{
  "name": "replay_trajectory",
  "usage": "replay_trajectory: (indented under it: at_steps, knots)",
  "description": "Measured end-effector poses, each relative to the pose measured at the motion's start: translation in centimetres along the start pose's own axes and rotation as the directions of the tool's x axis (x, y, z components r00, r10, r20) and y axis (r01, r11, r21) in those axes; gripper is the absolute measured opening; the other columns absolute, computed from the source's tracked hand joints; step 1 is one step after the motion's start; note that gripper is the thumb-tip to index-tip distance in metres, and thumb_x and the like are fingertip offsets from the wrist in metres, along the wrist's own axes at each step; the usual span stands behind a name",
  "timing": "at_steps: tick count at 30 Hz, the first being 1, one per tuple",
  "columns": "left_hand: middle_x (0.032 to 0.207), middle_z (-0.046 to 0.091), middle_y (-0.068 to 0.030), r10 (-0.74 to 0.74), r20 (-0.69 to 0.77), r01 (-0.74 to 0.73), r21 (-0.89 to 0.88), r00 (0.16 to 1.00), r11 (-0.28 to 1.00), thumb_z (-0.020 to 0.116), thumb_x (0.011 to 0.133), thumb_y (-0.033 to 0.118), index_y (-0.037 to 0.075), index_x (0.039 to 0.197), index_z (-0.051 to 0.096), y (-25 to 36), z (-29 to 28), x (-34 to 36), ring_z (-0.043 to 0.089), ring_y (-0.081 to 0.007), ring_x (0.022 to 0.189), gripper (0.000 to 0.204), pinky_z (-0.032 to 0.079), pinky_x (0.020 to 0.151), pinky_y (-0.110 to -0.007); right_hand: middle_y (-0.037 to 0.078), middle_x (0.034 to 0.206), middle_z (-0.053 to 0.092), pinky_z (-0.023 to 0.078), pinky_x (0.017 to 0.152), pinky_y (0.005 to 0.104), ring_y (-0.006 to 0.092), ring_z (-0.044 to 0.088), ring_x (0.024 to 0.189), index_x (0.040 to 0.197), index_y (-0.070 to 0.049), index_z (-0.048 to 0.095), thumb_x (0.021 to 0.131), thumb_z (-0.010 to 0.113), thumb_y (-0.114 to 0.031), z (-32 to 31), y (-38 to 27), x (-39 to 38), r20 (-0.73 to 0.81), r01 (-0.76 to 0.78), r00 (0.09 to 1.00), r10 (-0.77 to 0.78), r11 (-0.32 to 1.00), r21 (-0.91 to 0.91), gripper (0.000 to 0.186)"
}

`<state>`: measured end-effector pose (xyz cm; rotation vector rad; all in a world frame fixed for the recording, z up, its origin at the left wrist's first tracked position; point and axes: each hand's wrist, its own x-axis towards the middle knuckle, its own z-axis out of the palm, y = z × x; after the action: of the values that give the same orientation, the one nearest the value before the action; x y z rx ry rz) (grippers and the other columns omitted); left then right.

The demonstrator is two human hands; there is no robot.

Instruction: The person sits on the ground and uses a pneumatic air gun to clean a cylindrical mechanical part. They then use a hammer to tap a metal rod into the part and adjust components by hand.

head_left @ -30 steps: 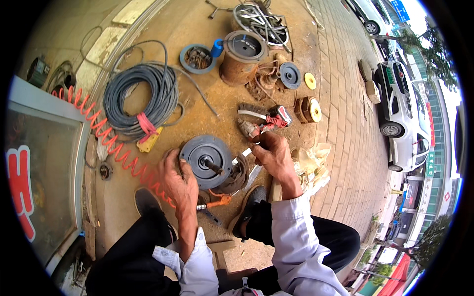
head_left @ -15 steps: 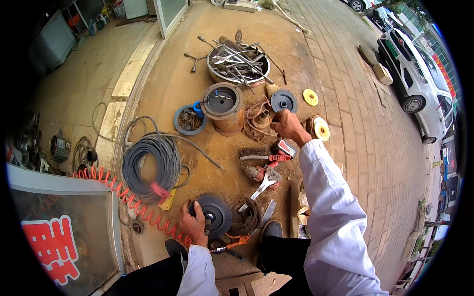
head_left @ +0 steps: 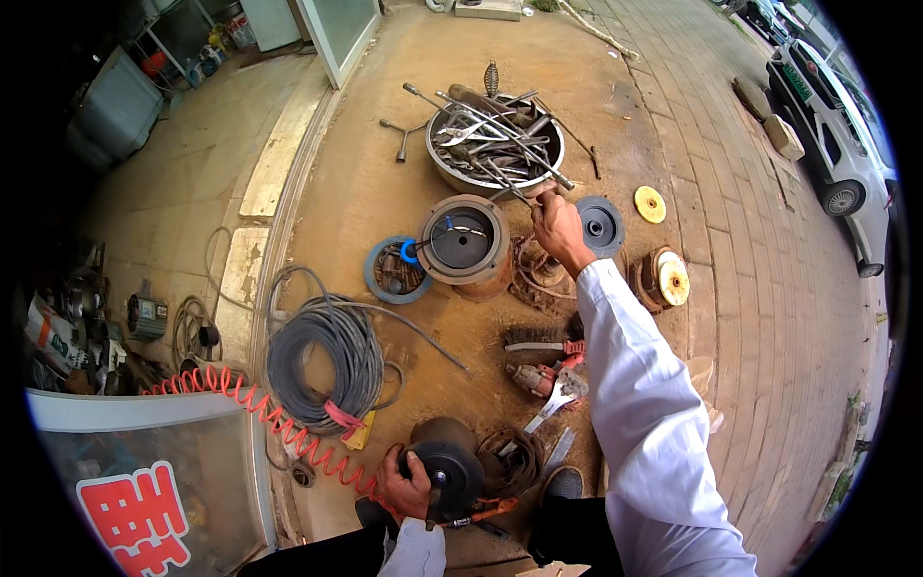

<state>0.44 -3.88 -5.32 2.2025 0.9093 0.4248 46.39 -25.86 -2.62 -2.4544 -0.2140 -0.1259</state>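
My left hand [head_left: 408, 488] grips the rim of a black round disc [head_left: 454, 479] with a metal shaft at its centre, thumb over its face. A brown cylindrical body [head_left: 444, 433] shows behind the disc. My right hand [head_left: 561, 231] reaches to the near edge of a metal bowl [head_left: 461, 183] heaped with wrenches and pliers. Its fingers are closed on the end of a thin metal rod-like tool [head_left: 510, 181] that slants out of the bowl. Just right of that hand lies a grey grooved disc [head_left: 600, 227].
An open motor housing [head_left: 463, 240] stands beside a blue-rimmed dish of bits [head_left: 397, 270]. A coiled grey hose [head_left: 322, 365] and red spiral hose [head_left: 279, 415] lie left. A red power drill [head_left: 534, 379], wire brush and adjustable wrench [head_left: 558, 396] lie beneath my right arm; yellow discs [head_left: 650, 204] sit farther right.
My right hand has moved away from beside the rusty part to the tool bowl and closed on a rod-like tool. The disc under my left hand has tilted, showing the cylinder behind it.
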Motion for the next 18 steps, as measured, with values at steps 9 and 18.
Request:
replay_trajectory:
  at_steps: [9,18]
  knots:
    - [0.102,0.072,-0.0211,0.023,0.017,-0.024,0.093,1.000,0.995,0.066,0.089,0.018,-0.001,0.113,0.072,0.5,-0.7,0.0,0.069,-0.0375,0.094,0.031,0.054,0.084,-0.043,0.031,0.100,0.072,0.055,0.086,0.0473,0.0429,0.071,0.098,0.103,0.001,0.074,0.084,0.071,-0.033,4.3,-1.3,10.8,0.223,-0.123,0.967,0.125,0.992,-0.024,0.039]
    - [0.101,0.071,-0.0206,-0.009,0.024,0.006,0.127,1.000,0.992,0.065,0.088,0.020,-0.001,0.110,0.071,1.8,-1.5,0.2,0.068,-0.0395,0.096,0.031,0.052,0.087,-0.045,0.024,0.111,0.074,0.054,0.095,0.0484,0.0422,0.070,0.107,0.120,-0.007,0.073,0.079,0.065,-0.010,8.0,-3.8,8.5,0.007,-0.213,0.977,0.213,0.975,0.065,0.043]
